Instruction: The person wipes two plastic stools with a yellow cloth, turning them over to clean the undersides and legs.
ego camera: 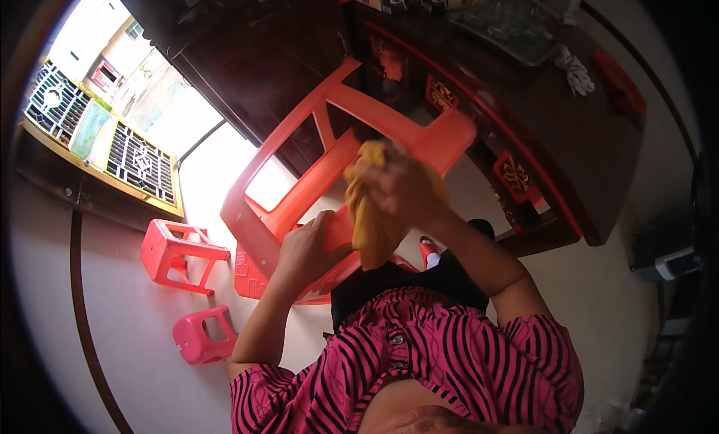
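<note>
A large red plastic stool or chair (253, 181), tilted with its legs pointing away, lies before me. My left hand (309, 246) grips one of its bars near my lap. My right hand (393, 187), slightly blurred, holds a yellow cloth (368, 232) against the red plastic. The cloth hangs down over the bar beside my left hand and hides part of it. Under the chair, near my legs, a red plastic surface with a raised pattern (250, 274) shows.
Two small plastic stools, one red (163, 254) and one pink (196, 338), are on the left. A dark wooden table (595, 170) at the right bears a tray of glasses (505, 38) and white gloves or cloth (576, 71). A doorway opens at upper left.
</note>
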Demonstrator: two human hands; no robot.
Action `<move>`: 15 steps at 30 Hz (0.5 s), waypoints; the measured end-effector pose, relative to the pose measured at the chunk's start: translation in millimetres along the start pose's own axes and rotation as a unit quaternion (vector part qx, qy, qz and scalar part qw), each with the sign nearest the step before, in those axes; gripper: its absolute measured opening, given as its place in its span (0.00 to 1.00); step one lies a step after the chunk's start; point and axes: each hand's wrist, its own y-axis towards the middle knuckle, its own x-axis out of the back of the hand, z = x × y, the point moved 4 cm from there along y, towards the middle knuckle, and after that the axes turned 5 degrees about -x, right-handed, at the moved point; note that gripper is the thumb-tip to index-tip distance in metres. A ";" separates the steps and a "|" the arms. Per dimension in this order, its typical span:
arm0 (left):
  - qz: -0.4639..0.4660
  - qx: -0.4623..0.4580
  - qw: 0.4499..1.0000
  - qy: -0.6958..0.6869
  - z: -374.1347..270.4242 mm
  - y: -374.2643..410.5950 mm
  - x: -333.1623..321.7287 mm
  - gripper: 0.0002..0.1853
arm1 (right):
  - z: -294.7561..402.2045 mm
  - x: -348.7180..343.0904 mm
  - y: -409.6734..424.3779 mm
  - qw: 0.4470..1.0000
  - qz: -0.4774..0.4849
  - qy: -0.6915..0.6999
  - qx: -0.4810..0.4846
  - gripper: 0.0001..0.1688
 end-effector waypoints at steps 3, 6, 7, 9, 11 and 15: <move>-0.021 -0.022 1.000 -0.004 -2.0 4.7 1.4 0.36 | -28.6 9.6 9.9 0.999 -0.029 -0.033 -0.018 0.21; -0.033 -0.015 0.999 -0.016 1.1 5.2 1.6 0.34 | -29.8 9.1 10.7 0.998 -0.035 -0.035 -0.036 0.22; -0.040 -0.007 0.999 -0.020 3.8 5.6 2.2 0.32 | -25.8 6.7 8.1 0.997 -0.033 -0.028 -0.061 0.22; -0.079 0.009 0.990 -0.119 11.2 7.3 4.2 0.28 | -2.3 0.3 -0.4 0.998 -0.052 -0.032 0.024 0.23; -0.145 0.046 0.943 -0.296 24.5 13.0 7.5 0.25 | 23.6 -14.6 -13.6 0.996 -0.046 -0.042 0.067 0.26; -0.173 0.018 0.918 -0.357 32.8 27.2 0.3 0.22 | 70.0 -57.2 -38.9 0.993 0.017 -0.038 0.113 0.36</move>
